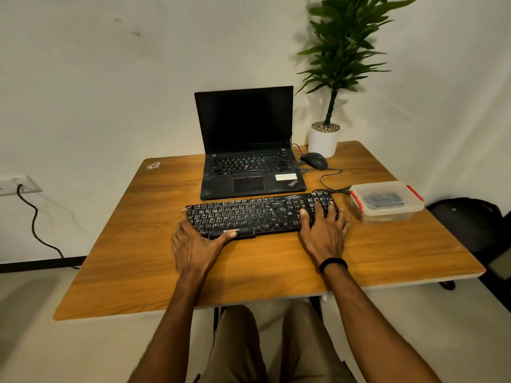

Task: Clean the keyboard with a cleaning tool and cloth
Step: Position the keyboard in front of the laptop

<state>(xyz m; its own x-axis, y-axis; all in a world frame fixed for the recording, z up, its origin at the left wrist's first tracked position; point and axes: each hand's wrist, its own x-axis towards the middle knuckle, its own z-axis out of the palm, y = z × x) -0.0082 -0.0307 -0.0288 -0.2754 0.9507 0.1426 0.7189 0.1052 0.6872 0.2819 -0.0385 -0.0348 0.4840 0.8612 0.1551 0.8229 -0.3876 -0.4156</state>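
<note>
Head view: the left hand [195, 246] grips the keyboard [249, 214] at its left end, thumb along the front edge. The right hand [323, 230] rests flat, fingers spread, on the right-end keys.

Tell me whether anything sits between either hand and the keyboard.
Nothing visible does. The left hand holds the keyboard at its near left corner, and the right hand rests flat on the keys at its right end.

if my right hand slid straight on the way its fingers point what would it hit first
Beyond the far edge of the keyboard, probably the black cable, then the mouse; depth is unclear.
</note>
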